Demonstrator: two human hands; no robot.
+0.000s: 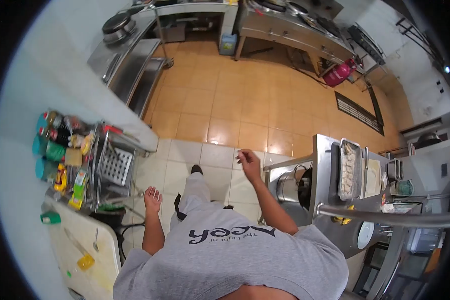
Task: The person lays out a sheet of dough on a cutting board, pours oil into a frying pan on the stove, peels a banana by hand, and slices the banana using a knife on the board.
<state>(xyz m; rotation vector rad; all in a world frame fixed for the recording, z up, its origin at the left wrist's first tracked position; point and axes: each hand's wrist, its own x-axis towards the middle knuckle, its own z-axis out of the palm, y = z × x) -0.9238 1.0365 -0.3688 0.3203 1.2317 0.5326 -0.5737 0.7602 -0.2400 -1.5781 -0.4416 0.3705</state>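
My left hand hangs over the white floor tiles with its fingers spread and nothing in it. Nearest to it is the wire-sided rack on the left, which holds a perforated metal tray. My right hand is held out ahead of my body, its fingers loosely bent and a little apart, with no object visible in it. To its right, a large metal pot stands under the steel counter. Neither hand touches anything that I can see.
On the right counter are a metal tray of pale pieces, a knife and a cutting board. Bottles and packets crowd the left shelf, near a white table. Ahead are a stove bench and a pink gas cylinder.
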